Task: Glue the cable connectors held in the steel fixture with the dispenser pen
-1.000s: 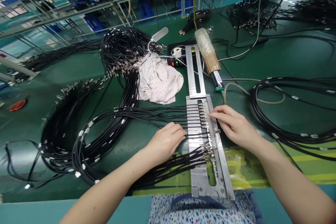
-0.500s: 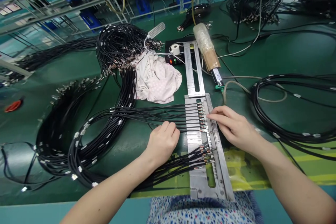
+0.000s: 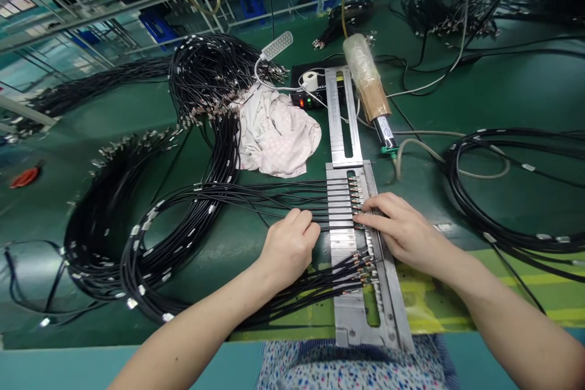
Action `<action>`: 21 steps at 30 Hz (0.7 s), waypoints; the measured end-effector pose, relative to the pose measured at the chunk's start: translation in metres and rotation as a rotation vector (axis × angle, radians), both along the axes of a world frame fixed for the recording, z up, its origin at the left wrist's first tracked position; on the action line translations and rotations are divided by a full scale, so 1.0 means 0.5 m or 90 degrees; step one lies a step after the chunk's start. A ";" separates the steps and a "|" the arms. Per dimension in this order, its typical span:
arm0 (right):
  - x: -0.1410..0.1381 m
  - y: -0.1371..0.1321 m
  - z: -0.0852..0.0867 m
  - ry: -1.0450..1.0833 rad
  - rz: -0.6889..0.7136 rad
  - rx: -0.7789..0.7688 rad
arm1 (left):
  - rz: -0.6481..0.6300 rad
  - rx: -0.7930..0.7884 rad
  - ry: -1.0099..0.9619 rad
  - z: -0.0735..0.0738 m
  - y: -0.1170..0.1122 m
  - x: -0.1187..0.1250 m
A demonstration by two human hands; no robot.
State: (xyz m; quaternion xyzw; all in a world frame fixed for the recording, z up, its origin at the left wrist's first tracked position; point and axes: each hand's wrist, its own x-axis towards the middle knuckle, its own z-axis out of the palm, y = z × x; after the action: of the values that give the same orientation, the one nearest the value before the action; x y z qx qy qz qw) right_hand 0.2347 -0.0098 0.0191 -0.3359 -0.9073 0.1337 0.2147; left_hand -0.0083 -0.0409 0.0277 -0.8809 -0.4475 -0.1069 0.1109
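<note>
A long metal jig point(image 3: 361, 308) lies on the green bench in front of me. Several thin black cables point(image 3: 274, 195) run from the left into its slots, and their metal connector ends point(image 3: 354, 192) sit in a row. My left hand point(image 3: 290, 247) is curled with its fingertips pinching one cable just left of the jig. My right hand point(image 3: 402, 228) lies over the jig's right side, fingers together, fingertips on the connector end of that cable. More cable ends point(image 3: 361, 265) bunch loosely lower on the jig.
Big coils of black cable point(image 3: 137, 244) fill the left of the bench, another coil point(image 3: 503, 195) lies right. A crumpled white cloth point(image 3: 278, 134), a black box with red lights point(image 3: 311, 94), a wrapped tool point(image 3: 368, 82) and a second metal strip point(image 3: 342, 122) sit behind the jig.
My right hand slid down the jig from its upper slots to the lowest seated cable. My left hand shifted slightly back and keeps its pinch on a cable.
</note>
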 end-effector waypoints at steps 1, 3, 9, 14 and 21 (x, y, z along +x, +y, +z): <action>0.000 0.000 -0.001 -0.005 0.001 0.000 | 0.003 -0.006 -0.004 0.002 0.001 0.001; 0.001 0.000 -0.002 -0.011 0.004 0.003 | 0.005 -0.016 -0.016 0.007 0.003 0.003; 0.004 0.001 0.001 -0.044 0.018 0.028 | 0.007 -0.042 -0.018 0.018 0.010 0.007; -0.009 0.000 0.002 -0.106 0.005 0.056 | -0.010 -0.091 0.008 0.007 0.013 -0.001; -0.014 0.000 -0.001 -0.048 -0.008 0.046 | -0.092 -0.030 0.096 -0.006 0.001 -0.008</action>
State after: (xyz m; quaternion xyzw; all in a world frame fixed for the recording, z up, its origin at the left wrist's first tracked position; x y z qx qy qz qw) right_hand 0.2276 -0.0096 0.0186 -0.3383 -0.9169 0.0868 0.1934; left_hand -0.0125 -0.0404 0.0246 -0.9188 -0.3756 -0.0375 0.1158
